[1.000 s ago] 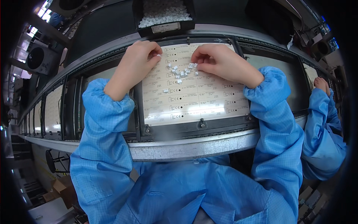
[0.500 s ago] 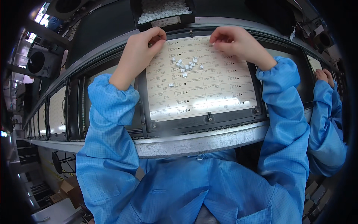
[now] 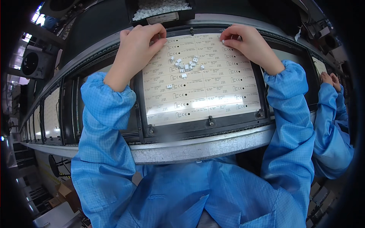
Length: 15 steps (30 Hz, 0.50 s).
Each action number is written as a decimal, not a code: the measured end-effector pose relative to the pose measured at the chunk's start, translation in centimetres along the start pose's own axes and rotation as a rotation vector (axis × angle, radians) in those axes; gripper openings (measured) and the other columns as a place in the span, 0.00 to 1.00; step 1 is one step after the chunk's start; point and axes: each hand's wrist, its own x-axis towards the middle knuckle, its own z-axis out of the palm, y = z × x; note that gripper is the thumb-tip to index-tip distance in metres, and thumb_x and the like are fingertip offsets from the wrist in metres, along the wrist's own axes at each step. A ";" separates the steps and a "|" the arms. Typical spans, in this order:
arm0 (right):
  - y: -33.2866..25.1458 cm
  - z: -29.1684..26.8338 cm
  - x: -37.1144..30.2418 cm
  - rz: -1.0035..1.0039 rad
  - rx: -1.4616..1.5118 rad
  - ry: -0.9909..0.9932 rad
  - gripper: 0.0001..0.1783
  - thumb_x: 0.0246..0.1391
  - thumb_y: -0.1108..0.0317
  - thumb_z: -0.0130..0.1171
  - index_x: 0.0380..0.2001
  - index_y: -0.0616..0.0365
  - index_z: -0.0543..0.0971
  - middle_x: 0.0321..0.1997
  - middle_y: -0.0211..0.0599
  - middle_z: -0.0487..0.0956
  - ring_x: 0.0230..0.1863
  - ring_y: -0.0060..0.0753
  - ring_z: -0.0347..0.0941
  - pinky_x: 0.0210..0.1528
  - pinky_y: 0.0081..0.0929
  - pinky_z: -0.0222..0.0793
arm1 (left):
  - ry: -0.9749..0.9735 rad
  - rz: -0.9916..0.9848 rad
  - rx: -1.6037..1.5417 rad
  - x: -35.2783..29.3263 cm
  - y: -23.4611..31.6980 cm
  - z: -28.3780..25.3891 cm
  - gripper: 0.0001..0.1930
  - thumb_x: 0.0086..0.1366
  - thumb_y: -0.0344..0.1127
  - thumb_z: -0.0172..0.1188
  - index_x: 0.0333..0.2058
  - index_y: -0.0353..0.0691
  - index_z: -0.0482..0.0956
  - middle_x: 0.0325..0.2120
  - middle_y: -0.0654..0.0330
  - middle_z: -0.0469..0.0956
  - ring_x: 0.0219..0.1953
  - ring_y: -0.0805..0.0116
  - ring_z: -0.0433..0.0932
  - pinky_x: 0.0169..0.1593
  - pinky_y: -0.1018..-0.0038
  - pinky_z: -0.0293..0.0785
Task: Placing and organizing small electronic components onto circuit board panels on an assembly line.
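Note:
A cream-coloured printed circuit board panel (image 3: 224, 88) lies flat in a dark frame before me. My right hand (image 3: 246, 42) is over its far right part, thumb and fingers pinched on a small white connector (image 3: 223, 41). At the far left corner of the panel is my left hand (image 3: 140, 42), its thumb and forefinger drawn together. Whatever its fingertips may hold is hidden. Between the hands, several loose white connectors (image 3: 186, 67) lie in a heap on the panel. One stray connector (image 3: 169, 86) sits apart, nearer to me on the left.
A black bin (image 3: 187, 15) full of white connectors stands beyond the panel. A metal rail (image 3: 205, 146) runs along the near side. More panels (image 3: 52, 114) stand in line at left. At right, a co-worker's hands (image 3: 330, 80) are over another panel.
My right hand has moved a little to the right over the panel, still pinching the connector. My left hand stays near the far left corner. The whole view has shifted slightly.

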 end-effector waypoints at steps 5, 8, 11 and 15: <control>-0.4 0.0 0.2 0.035 -0.010 -0.008 0.08 0.58 0.72 0.62 0.39 0.64 0.83 0.37 0.38 0.80 0.37 0.32 0.76 0.41 0.26 0.73 | 0.009 0.018 -0.044 -0.1 -0.8 0.8 0.06 0.66 0.38 0.59 0.38 0.45 0.81 0.32 0.63 0.82 0.39 0.64 0.79 0.53 0.60 0.60; -0.2 -0.1 0.3 0.031 -0.009 -0.005 0.08 0.58 0.72 0.62 0.39 0.64 0.83 0.36 0.37 0.80 0.36 0.30 0.75 0.40 0.25 0.73 | 0.019 -0.022 -0.128 0.1 -0.7 1.2 0.07 0.66 0.37 0.60 0.39 0.45 0.82 0.33 0.62 0.83 0.40 0.63 0.80 0.53 0.59 0.60; -0.1 0.0 0.3 0.095 0.044 -0.010 0.07 0.58 0.72 0.62 0.38 0.63 0.83 0.35 0.36 0.80 0.34 0.28 0.73 0.38 0.24 0.72 | 0.023 0.006 -0.151 0.2 -0.4 1.1 0.07 0.63 0.30 0.62 0.39 0.36 0.82 0.33 0.53 0.82 0.37 0.61 0.82 0.43 0.73 0.78; 0.3 0.0 0.3 0.057 0.019 -0.011 0.07 0.58 0.72 0.63 0.38 0.62 0.83 0.34 0.35 0.80 0.33 0.26 0.72 0.37 0.23 0.71 | 0.044 0.061 -0.067 0.2 -0.3 1.0 0.07 0.63 0.32 0.63 0.39 0.39 0.83 0.33 0.58 0.83 0.37 0.62 0.81 0.43 0.71 0.76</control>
